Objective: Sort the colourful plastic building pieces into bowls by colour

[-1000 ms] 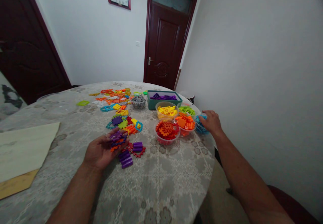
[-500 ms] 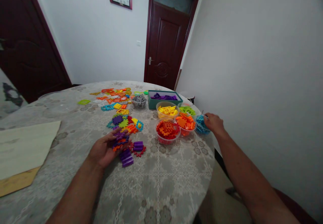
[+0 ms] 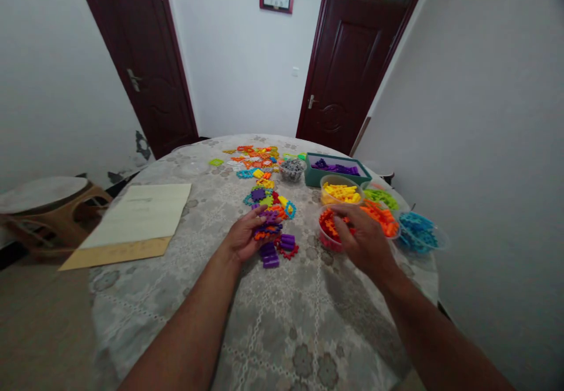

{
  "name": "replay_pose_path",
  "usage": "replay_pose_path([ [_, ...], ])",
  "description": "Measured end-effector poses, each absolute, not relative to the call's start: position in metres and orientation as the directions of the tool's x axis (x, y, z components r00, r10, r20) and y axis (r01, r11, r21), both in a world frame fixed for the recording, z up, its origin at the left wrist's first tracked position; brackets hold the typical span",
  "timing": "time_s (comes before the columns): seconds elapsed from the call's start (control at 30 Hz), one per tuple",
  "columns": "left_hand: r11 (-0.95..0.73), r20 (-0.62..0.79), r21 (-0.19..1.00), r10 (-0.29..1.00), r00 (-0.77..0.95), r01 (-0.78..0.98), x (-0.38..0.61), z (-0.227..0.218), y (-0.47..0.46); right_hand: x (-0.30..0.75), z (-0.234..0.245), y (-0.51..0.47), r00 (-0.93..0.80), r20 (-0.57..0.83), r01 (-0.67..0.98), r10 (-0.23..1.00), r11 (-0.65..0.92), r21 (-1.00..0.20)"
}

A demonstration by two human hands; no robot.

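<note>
Across a round, cloth-covered worktop [image 3: 286, 320], a pale paper sheet [image 3: 141, 212] is lying on a piece of brown card [image 3: 114, 254] near the left edge, with a wooden stool [image 3: 44, 200] standing on the floor beyond it. Near the middle, the person's left hand [image 3: 242, 239] is resting on the cloth, its grip closing around a cluster of purple and orange plastic pieces [image 3: 267, 228]. Loose purple pieces [image 3: 269, 257] are lying just beside that hand, and a scatter of coloured pieces [image 3: 258, 162] is trailing away behind it. To the right, the right hand [image 3: 363, 243] is hovering at the near rim of the red tub [image 3: 326, 226], fingers curling downward; its grip is facing away, so whether it is holding anything cannot be told. Behind it, the yellow tub [image 3: 341, 190] and a teal box [image 3: 337, 171] are sitting close together, while the orange tub [image 3: 385, 219] and the blue tub [image 3: 418, 232] are standing further right, near the worktop's edge.
</note>
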State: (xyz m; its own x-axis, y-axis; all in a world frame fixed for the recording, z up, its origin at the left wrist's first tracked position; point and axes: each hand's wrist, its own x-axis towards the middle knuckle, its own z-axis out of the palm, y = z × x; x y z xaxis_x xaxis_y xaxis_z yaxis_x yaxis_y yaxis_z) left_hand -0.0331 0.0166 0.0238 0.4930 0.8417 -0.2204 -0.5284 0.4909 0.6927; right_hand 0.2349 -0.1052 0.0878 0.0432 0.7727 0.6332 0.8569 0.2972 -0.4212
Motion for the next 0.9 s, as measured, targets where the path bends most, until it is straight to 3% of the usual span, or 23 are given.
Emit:
replay_pose_path([
  [0.17, 0.484, -0.181, 0.719, 0.824, 0.537, -0.5, -0.032, 0.023, 0.014, 0.162, 0.069, -0.08, -0.16, 0.557, 0.776, 0.815, 0.453, -0.439],
  [0.47, 0.528, -0.221, 0.713, 0.794, 0.566, -0.462, -0.027, 0.015, 0.015, 0.133, 0.052, -0.039, -0.093, 0.343, 0.81, 0.935, 0.271, -0.519],
  [0.63, 0.55, -0.282, 0.695, 0.801, 0.528, -0.463, -0.028, 0.016, 0.016, 0.142, 0.067, -0.028, -0.011, 0.451, 0.78, 0.893, 0.29, -0.555],
  [0.73, 0.553, -0.33, 0.668, 0.82, 0.468, -0.498, -0.029, 0.018, 0.018, 0.168, 0.085, -0.009, 0.003, 0.497, 0.81, 0.868, 0.289, -0.51],
  [0.9, 0.531, -0.371, 0.609, 0.847, 0.38, -0.59, -0.03, 0.022, 0.02, 0.234, 0.127, 0.048, 0.137, 0.479, 0.927, 0.867, 0.058, -0.371],
])
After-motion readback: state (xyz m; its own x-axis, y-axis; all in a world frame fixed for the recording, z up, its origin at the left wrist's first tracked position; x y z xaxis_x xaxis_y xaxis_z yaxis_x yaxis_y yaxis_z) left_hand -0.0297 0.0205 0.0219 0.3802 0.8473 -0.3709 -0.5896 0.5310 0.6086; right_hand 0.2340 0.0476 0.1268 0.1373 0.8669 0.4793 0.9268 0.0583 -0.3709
